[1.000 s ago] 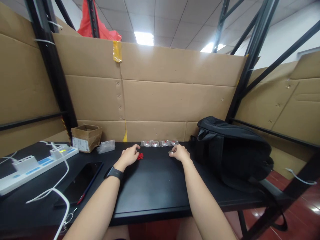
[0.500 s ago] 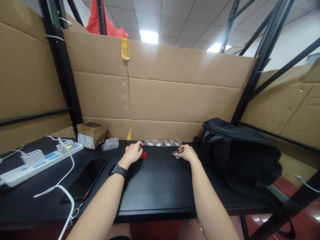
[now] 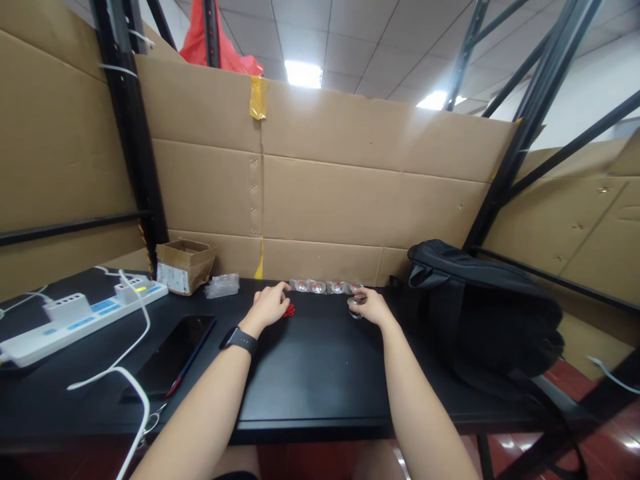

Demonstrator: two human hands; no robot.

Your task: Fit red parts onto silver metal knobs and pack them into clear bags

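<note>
My left hand (image 3: 271,307), with a dark watch on its wrist, rests on the black table beside a small bundle of red cord (image 3: 289,311). Its fingers are loosely bent and apart, and I see nothing held in them. My right hand (image 3: 374,307) has its fingertips closed on a small round silvery disc (image 3: 355,308), low over the table or touching it; part of the disc is hidden by the fingers. Behind both hands runs a row of several clear-wrapped round silvery pieces with red marks (image 3: 317,287).
At the left are a power strip (image 3: 85,323) with white cables, a phone (image 3: 173,357), an open cardboard box (image 3: 185,268) and clear plastic bags (image 3: 223,285). A black backpack (image 3: 480,313) stands at the right. Cardboard walls (image 3: 325,193) enclose the back and sides.
The disc in my right hand has tipped and shifted slightly, with more of it under the fingers. My left hand has barely moved. The whole view has shifted a little.
</note>
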